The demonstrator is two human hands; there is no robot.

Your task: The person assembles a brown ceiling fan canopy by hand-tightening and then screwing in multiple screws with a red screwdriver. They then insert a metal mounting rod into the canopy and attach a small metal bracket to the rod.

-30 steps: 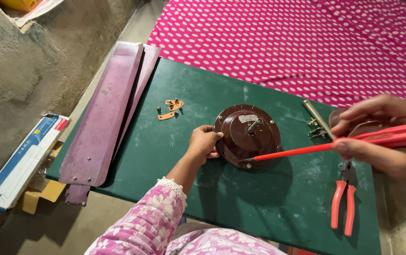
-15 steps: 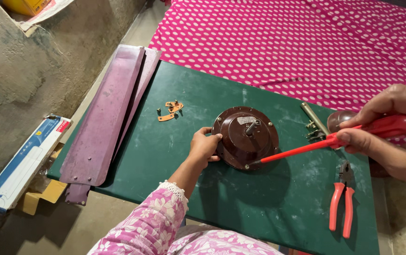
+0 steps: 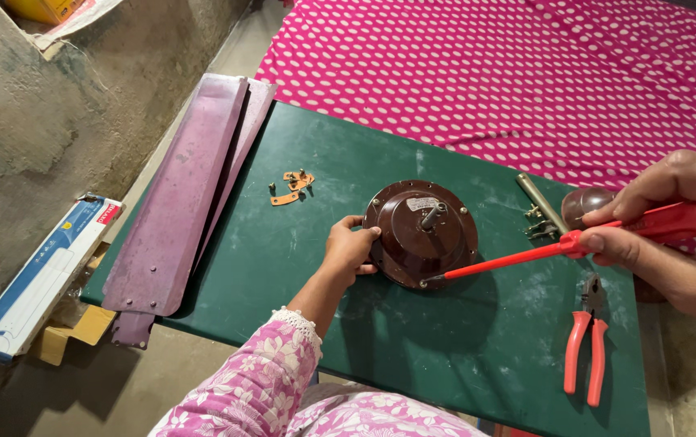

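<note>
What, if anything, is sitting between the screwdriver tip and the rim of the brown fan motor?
Nothing visible. The red screwdriver, held in the right hand, already has its tip at the near rim of the brown fan motor. The left hand grips the motor's opposite edge, off the tool's line.

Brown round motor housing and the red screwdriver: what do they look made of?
Motor housing: looks like painted metal, glossy brown, with soft highlights on the dome and a bare grey shaft at the centre. Screwdriver: shank seems sleeved in matte red plastic, only the dark tip looks bare metal; its handle in the right hand shines like hard red plastic.
</note>
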